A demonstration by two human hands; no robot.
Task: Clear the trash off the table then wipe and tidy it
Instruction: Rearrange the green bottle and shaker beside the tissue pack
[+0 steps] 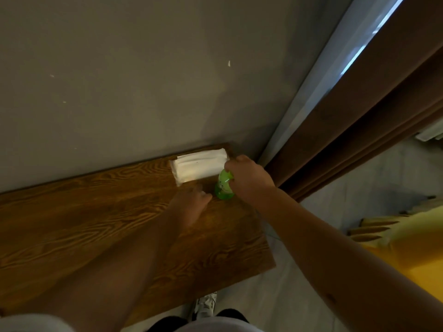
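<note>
Head camera, looking steeply down, showed a wooden table (79,226) with bold grain pushed against a grey wall (119,80), its right end stopping short of a brown curtain (359,111) that hung beside a pale strip of window frame. At the far right corner of the table lay a white tissue pack (200,167), flat against the wall edge. Just in front of the pack's right end stood a green bottle (224,188), upright on the wood and close to the table's right edge. The right hand (249,177) reached in from the right and was closed over the top of the green bottle, fingers curled around its cap end so that only the lower body showed below the knuckles. The left hand (191,200) lay low over the table just left of the bottle, palm down, fingers loosely together and pointing toward the bottle's base; it was blurred, and whether the fingertips touched the bottle or the wood could not be told, though it gripped nothing visible. Both forearms were bare. Beyond the table's right end the pale floor (311,295) showed, with a white shoe (206,305) at the bottom edge and something yellow (407,248) at the right.
</note>
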